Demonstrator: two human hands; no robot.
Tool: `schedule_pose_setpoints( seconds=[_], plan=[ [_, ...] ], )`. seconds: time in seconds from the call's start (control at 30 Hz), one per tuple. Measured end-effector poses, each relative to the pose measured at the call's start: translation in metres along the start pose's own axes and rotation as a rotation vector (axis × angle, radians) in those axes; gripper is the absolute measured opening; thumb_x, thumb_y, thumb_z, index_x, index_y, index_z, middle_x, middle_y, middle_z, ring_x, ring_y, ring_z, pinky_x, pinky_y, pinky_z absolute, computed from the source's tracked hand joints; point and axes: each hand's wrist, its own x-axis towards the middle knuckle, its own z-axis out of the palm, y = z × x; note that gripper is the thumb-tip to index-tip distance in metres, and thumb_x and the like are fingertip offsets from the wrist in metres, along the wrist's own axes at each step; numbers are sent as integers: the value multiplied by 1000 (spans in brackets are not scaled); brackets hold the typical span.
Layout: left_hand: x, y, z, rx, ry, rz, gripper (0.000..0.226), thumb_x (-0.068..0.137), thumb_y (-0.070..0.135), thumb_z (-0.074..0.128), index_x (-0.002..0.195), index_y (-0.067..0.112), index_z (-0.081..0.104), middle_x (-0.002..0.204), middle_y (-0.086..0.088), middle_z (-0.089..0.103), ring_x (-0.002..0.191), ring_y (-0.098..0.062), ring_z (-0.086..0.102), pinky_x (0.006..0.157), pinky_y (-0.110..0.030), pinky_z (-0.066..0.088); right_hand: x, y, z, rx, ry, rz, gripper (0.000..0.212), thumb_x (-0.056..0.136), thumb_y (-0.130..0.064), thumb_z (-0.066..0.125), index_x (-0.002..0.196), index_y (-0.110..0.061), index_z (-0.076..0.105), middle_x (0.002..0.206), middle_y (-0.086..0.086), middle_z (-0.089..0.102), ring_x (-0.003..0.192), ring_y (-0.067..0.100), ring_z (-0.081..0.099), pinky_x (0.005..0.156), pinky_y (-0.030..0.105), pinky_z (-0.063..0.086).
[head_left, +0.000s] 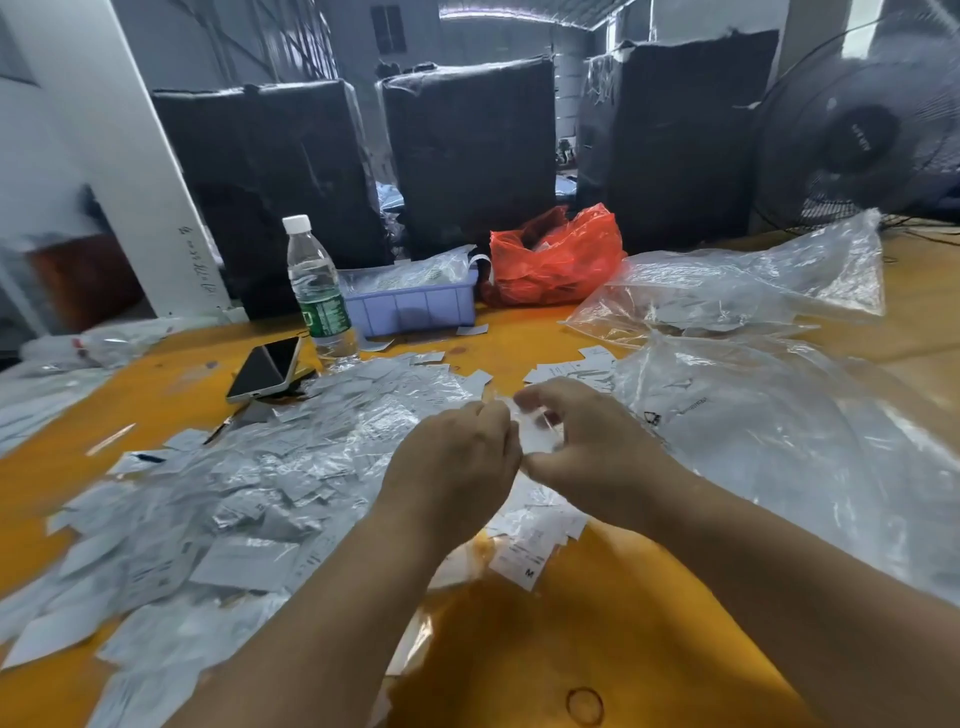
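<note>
Around the hands, a heap (234, 493) of white tags sprawls over the left half of the table (597, 623), and crumpled clear bags (779, 441) fill the right side, one lying just beside the right wrist. A few loose tags (535, 530) lie directly under the hands, one marked M. Behind the heap stand a water bottle (318, 296) and a phone (267, 368) propped at a tilt; further back sit a blue tray (415, 306) of tags in plastic and a red bag (556, 260). Nothing stands between the camera and the hands, though the knuckles hide part of what they hold. The left hand (457, 457) and right hand (592, 447) meet above the table's middle, touching each other, with one small white tag (535, 434) held between them, clear of the table. The left fingers are curled tight and pinch the tag's left edge; the right thumb and forefinger arch narrowly round its other side and pinch it too. Motion blur hides whether the tag sits in a clear sleeve. The table is orange and smooth, with a rubber band (585, 705) lying near its front edge. Beyond it stand three tall black wrapped bales (467, 156), a black fan (857, 135) at the right and a white post (104, 156) at the left, in a grey hall.
</note>
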Motion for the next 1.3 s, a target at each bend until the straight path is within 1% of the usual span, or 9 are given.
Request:
schedule_pose_setpoints(
  seconds=[0.17, 0.23, 0.37, 0.53, 0.73, 0.9, 1.0, 1.13, 1.3],
  plan=[
    [-27, -18, -16, -287, -62, -193, 30, 102, 32, 37, 80, 16, 51, 68, 3, 54, 62, -13, 50, 53, -32, 38, 6, -13, 16, 110, -67, -123, 14, 88, -16, 69, 101, -18, 75, 89, -10, 71, 83, 3, 64, 73, 23, 54],
    [-37, -22, -23, -415, -77, -272, 29, 101, 33, 41, 82, 18, 56, 68, 5, 61, 63, -9, 56, 53, -27, 43, 7, -12, 24, 153, -51, -135, 10, 89, -15, 68, 94, -16, 77, 81, -8, 72, 75, 5, 66, 70, 27, 56],
    [-46, -30, -31, -692, -116, -373, 14, 98, 30, 54, 91, 21, 62, 67, 11, 65, 56, 0, 57, 49, -10, 39, 5, -11, 30, 385, -60, -61, 11, 89, -6, 66, 88, -12, 74, 73, 4, 70, 62, 17, 63, 62, 37, 54],
    [-42, -41, -34, -802, -105, -462, 13, 95, 14, 58, 88, 16, 68, 62, 6, 65, 55, -3, 56, 53, -13, 42, 3, -9, 25, 661, -91, 28, 11, 88, 2, 65, 93, -7, 69, 72, 13, 70, 59, 20, 63, 59, 27, 55],
    [-38, -43, -27, -869, -1, -686, 15, 95, 14, 51, 86, 11, 63, 63, 4, 64, 54, -5, 53, 52, -21, 42, 2, -8, 26, 926, -247, 238, 36, 75, 7, 71, 109, -3, 63, 80, 13, 69, 70, 26, 65, 69, 33, 58],
    [-40, -35, -29, -700, 37, -627, 16, 94, 20, 49, 82, 18, 58, 69, -1, 63, 57, -14, 55, 47, -24, 43, -1, -11, 21, 1035, -260, 276, 54, 65, -1, 72, 117, -3, 57, 84, 21, 71, 69, 29, 68, 65, 35, 58],
    [-39, -32, -33, -647, 45, -531, 15, 93, 19, 53, 81, 22, 59, 70, -4, 65, 61, -22, 58, 52, -39, 48, -2, -12, 20, 973, -262, 287, 57, 66, -7, 74, 120, -6, 54, 83, 23, 71, 65, 28, 67, 59, 34, 56],
    [-39, -30, -37, -724, -6, -475, 19, 95, 19, 53, 80, 25, 63, 67, 3, 63, 52, -10, 52, 46, -25, 41, -2, -12, 15, 845, -294, 228, 53, 72, -14, 73, 120, -11, 52, 81, 18, 72, 56, 22, 63, 44, 28, 48],
    [-41, -30, -41, -812, -106, -465, 19, 84, 33, 49, 78, 21, 62, 65, 5, 60, 54, -4, 47, 47, -19, 38, -2, -11, 9, 861, -382, 211, 66, 65, -8, 77, 124, -10, 47, 90, 23, 71, 51, 19, 57, 42, 27, 43]
  ],
)
